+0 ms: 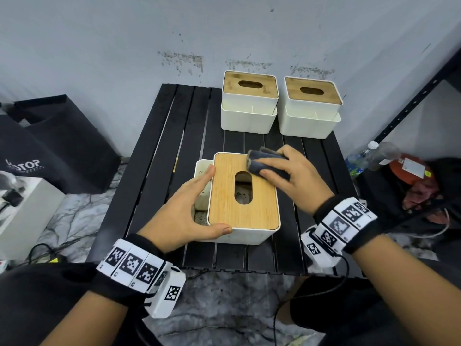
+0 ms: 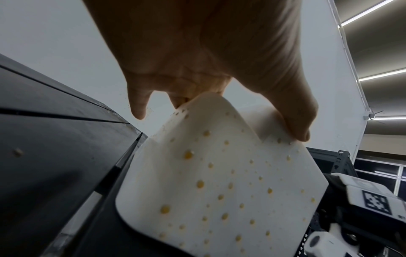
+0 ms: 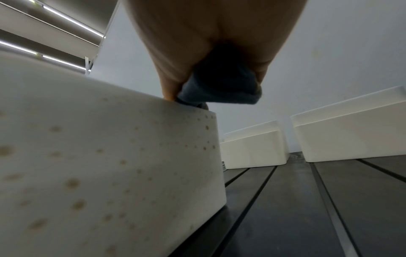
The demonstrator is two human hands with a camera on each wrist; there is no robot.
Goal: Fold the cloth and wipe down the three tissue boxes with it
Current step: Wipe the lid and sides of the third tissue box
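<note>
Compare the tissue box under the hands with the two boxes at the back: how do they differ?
The near tissue box is held by the left hand while the right hand presses the folded cloth onto its lid; the back boxes stand untouched. Its walls show yellowish spots; theirs look clean. All have white bodies and slotted wooden lids.

A black strap is worn around each wrist, and a band of white blocks printed with black square coded markers is carried on each: the left wristband (image 1: 132,264) shows three markers in a row, the right wristband (image 1: 345,219) several more. A white boxy camera housing (image 1: 166,293) bearing a further marker is mounted under the left wrist, and a similar white housing (image 1: 315,248) is fixed by the right wrist. A thin black cable (image 1: 311,293) is seen trailing from the right unit, and both forearms are left bare.
</note>
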